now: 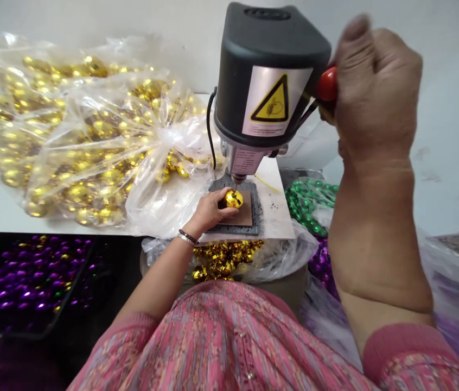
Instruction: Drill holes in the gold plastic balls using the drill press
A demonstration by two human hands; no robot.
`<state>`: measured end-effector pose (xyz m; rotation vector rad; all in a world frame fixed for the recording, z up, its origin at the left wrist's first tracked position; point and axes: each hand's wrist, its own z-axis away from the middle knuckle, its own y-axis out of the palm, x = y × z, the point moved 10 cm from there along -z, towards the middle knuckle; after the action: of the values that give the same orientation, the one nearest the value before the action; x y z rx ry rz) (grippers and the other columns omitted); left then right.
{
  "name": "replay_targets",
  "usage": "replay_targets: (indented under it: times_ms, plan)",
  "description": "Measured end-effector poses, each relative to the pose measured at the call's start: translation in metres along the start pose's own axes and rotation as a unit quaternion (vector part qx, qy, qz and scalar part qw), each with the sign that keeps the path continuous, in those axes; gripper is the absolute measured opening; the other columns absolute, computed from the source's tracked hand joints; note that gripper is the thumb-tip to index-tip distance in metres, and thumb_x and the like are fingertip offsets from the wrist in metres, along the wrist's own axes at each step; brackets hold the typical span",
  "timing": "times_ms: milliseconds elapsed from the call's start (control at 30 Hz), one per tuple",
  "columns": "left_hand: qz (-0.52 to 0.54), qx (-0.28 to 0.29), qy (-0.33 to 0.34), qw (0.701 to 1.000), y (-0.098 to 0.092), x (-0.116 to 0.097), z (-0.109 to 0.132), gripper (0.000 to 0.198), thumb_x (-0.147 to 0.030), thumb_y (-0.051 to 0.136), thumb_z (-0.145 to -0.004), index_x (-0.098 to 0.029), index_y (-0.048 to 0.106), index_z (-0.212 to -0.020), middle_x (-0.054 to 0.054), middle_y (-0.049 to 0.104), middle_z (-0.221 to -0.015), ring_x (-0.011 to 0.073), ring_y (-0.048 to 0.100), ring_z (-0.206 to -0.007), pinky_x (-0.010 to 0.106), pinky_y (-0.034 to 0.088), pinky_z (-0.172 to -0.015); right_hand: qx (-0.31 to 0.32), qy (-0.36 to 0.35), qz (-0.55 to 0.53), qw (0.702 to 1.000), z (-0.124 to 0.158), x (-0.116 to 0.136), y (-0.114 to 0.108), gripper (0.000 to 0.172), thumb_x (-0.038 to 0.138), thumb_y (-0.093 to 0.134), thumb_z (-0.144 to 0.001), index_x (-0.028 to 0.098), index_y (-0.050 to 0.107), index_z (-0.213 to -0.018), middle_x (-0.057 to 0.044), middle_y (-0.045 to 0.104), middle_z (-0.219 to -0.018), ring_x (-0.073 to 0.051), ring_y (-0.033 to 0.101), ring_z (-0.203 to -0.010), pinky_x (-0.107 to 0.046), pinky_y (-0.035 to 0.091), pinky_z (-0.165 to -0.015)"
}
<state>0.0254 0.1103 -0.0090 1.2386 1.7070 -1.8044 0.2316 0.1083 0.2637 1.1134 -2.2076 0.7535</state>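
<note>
A shiny gold ball [234, 199] is pinched between the fingers and thumb of my left hand [210, 210], just under the bit of a black bench drill press [270, 60]. The bit's tip meets the top of the ball; whether it has entered cannot be made out. Beneath the ball lies a brown board [246, 214] on the drill's grey base [255, 201]. My right hand [376, 81] is raised and closed around the drill's feed lever, whose red knob [327, 85] shows beside the thumb.
A large clear bag of gold balls [91, 136] fills the table's left side. Below the table edge, gold balls [225, 260] sit in a plastic-lined container. Purple balls [30, 271] lie lower left. Green beads [311, 203] are at the right. A cable [210, 127] hangs beside the drill.
</note>
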Motion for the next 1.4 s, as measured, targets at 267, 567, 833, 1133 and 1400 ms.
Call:
replay_targets:
  times_ms: [267, 567, 833, 1133, 1400]
  plan:
    - [0.006, -0.002, 0.008, 1.000, -0.001, -0.004, 0.001, 0.054, -0.031, 0.083, -0.074, -0.022, 0.070, -0.126, 0.005, 0.078, -0.107, 0.0251, 0.068, -0.098, 0.036, 0.052, -0.092, -0.011, -0.024, 0.093, 0.995, 0.035, 0.019, -0.009, 0.029, 0.041, 0.044, -0.099, 0.019, 0.047, -0.080, 0.007, 0.049, -0.069, -0.002, 0.042, -0.062, -0.024, 0.038, -0.072]
    - [-0.015, 0.010, 0.010, 1.000, 0.001, -0.005, 0.001, 0.055, -0.031, 0.081, -0.076, -0.020, 0.069, -0.129, 0.007, 0.078, -0.110, 0.0259, 0.069, -0.098, 0.036, 0.052, -0.091, 0.033, -0.009, 0.055, 0.998, 0.083, 0.020, -0.008, 0.017, 0.032, 0.054, -0.096, 0.018, 0.058, -0.088, 0.007, 0.056, -0.073, -0.001, 0.047, -0.063, -0.020, 0.038, -0.063]
    - [-0.013, 0.019, 0.011, 1.000, 0.001, -0.007, 0.001, 0.055, -0.029, 0.081, -0.077, -0.020, 0.067, -0.129, 0.005, 0.078, -0.113, 0.0252, 0.069, -0.099, 0.035, 0.051, -0.091, 0.003, 0.026, -0.008, 1.000, 0.101, 0.016, -0.010, 0.039, 0.047, 0.058, -0.094, 0.015, 0.062, -0.071, 0.006, 0.054, -0.063, 0.001, 0.046, -0.058, -0.017, 0.039, -0.059]
    - [-0.006, 0.016, 0.018, 1.000, 0.000, -0.007, 0.002, 0.054, -0.033, 0.082, -0.077, -0.022, 0.068, -0.128, 0.006, 0.078, -0.112, 0.0251, 0.069, -0.099, 0.036, 0.051, -0.091, -0.045, -0.052, 0.016, 0.997, 0.124, 0.017, -0.012, 0.036, 0.042, 0.062, -0.093, 0.016, 0.068, -0.069, 0.004, 0.065, -0.065, -0.001, 0.059, -0.062, -0.016, 0.048, -0.064]
    - [0.001, 0.005, 0.002, 1.000, 0.000, -0.004, 0.003, 0.059, -0.031, 0.084, -0.075, -0.022, 0.068, -0.131, 0.006, 0.077, -0.118, 0.0258, 0.069, -0.103, 0.036, 0.051, -0.095, -0.089, -0.064, 0.070, 0.991, 0.141, 0.001, -0.011, 0.025, 0.032, 0.061, -0.094, 0.029, 0.073, -0.115, 0.003, 0.071, -0.083, -0.009, 0.068, -0.073, -0.029, 0.060, -0.077]
